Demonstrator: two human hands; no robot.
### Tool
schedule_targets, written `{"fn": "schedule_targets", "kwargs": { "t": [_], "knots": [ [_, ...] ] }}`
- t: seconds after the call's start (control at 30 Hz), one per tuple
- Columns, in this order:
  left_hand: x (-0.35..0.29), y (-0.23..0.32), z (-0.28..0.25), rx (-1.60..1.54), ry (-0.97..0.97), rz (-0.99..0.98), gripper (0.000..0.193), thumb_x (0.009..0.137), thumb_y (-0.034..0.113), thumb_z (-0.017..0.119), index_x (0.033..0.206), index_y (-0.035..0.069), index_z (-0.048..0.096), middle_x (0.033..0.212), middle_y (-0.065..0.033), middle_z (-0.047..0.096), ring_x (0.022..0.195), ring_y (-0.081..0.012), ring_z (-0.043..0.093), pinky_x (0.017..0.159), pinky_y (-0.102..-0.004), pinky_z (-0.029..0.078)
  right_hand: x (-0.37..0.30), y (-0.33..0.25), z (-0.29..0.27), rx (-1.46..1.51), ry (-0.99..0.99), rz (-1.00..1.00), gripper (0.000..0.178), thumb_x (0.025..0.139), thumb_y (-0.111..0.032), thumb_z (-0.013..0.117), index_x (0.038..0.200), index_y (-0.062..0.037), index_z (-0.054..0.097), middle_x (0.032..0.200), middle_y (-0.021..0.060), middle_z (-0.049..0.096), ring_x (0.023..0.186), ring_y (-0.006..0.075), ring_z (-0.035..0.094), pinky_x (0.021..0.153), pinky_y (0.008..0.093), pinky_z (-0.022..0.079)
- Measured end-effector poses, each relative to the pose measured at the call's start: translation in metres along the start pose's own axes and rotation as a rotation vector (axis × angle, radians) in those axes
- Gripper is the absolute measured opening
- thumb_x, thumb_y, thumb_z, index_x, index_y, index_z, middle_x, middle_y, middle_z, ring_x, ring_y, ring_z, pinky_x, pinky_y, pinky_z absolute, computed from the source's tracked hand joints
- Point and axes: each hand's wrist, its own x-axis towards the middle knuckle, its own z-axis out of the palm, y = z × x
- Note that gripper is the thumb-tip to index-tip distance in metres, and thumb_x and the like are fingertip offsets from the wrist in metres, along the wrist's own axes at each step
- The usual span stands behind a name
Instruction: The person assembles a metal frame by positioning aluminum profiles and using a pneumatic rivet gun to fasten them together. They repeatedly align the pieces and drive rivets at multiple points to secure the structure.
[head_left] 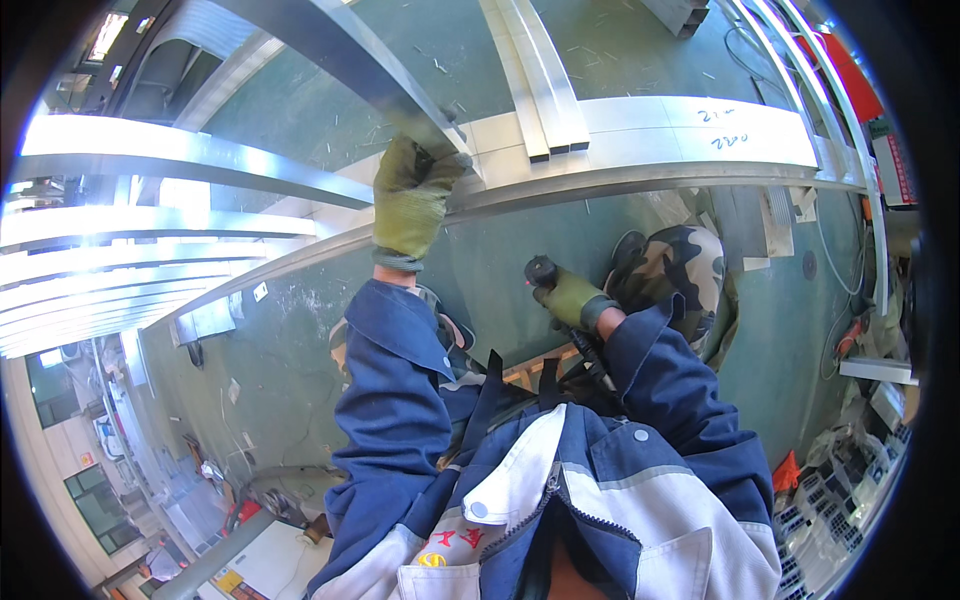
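Note:
My left hand (410, 200), in an olive-green work glove, is closed around the lower end of a square metal tube (375, 62). That end meets the long metal beam (620, 177) running across in front of me. Part of the grip is hidden behind the fingers. My right hand (575, 299), gloved alike, is lower and to the right, beside my camouflage-clad knee. It is wrapped round a black hand tool (540, 270) with a round end, and a dark ribbed length runs back below the wrist. The tool's exact kind cannot be made out. It is apart from the beam.
Two short square tubes (545, 95) lie against the beam's far side. A row of long metal bars (150, 220) stretches off to the left. Thin rails (835, 100) and a loose cable (828, 240) are at the right. Scrap bits litter the green floor (270, 370).

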Motion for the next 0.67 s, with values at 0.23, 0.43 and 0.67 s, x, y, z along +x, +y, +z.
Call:
{"fn": "schedule_targets", "kwargs": {
  "t": [0.23,0.43,0.67],
  "knots": [
    [-0.008,-0.026,0.002,-0.057,-0.042,-0.080,0.047,0.091,-0.016,0.064,0.133,0.006,0.062,0.110,-0.0008,0.070,0.096,-0.0109,0.066,0.088,-0.0267,0.054,-0.004,-0.002,-0.001,-0.016,0.000,-0.011,0.049,0.094,-0.030,0.057,0.128,0.0050,0.056,0.097,0.0206,0.072,0.071,0.0298,0.076,0.071,0.0433,0.058],
    [-0.011,-0.028,0.002,0.002,-0.032,-0.058,0.050,0.092,-0.018,0.059,0.137,0.004,0.061,0.129,-0.0034,0.068,0.102,-0.0098,0.066,0.085,-0.0236,0.055,0.002,0.003,-0.001,-0.022,0.018,-0.007,0.048,0.093,-0.030,0.056,0.127,0.0040,0.057,0.095,0.0208,0.073,0.068,0.0303,0.075,0.068,0.0440,0.058],
    [-0.009,-0.024,-0.004,0.208,-0.046,-0.093,0.051,0.095,-0.011,0.063,0.142,0.007,0.059,0.127,-0.0011,0.070,0.099,-0.0069,0.065,0.082,-0.0187,0.053,0.008,0.010,0.001,0.008,0.001,-0.047,0.048,0.093,-0.028,0.055,0.129,0.0036,0.056,0.095,0.0211,0.074,0.068,0.0312,0.075,0.067,0.0444,0.059]
  ]
}}
